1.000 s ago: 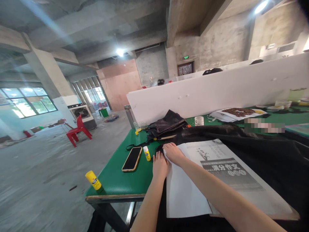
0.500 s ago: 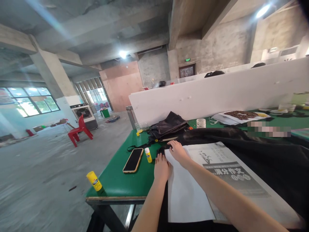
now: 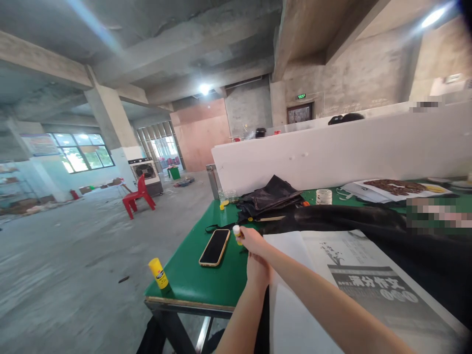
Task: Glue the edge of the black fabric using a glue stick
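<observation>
Yellow glue stick: we see it [image 3: 158, 273] upright at the left corner of the green table [image 3: 188, 280], apart from our hands.
Phone: it [image 3: 214, 248] lies face up, right of that stick and left of our hands.
White-capped glue stick: this one [image 3: 237, 233] has just gone from standing on the table into our grasp; it is tilted, white end up, just right of the phone.
Right hand: our fingers [image 3: 254, 241] have left the paper's far left corner and closed around the white-capped glue stick, so this hand no longer presses the sheet.
Right arm: we stretch it from the near right across the pages toward the far left, passing over the left hand.
Left hand: ours [image 3: 257, 270] sits beside the paper's left edge, partly under the right; its fingers are hidden, so we cannot tell whether it grips anything.
Left arm: we reach it forward from the near side.
White paper: it [image 3: 289, 300] lies on our right, adjoining the printed sheet [image 3: 372, 285], with black cloth [image 3: 350, 219] beyond.
</observation>
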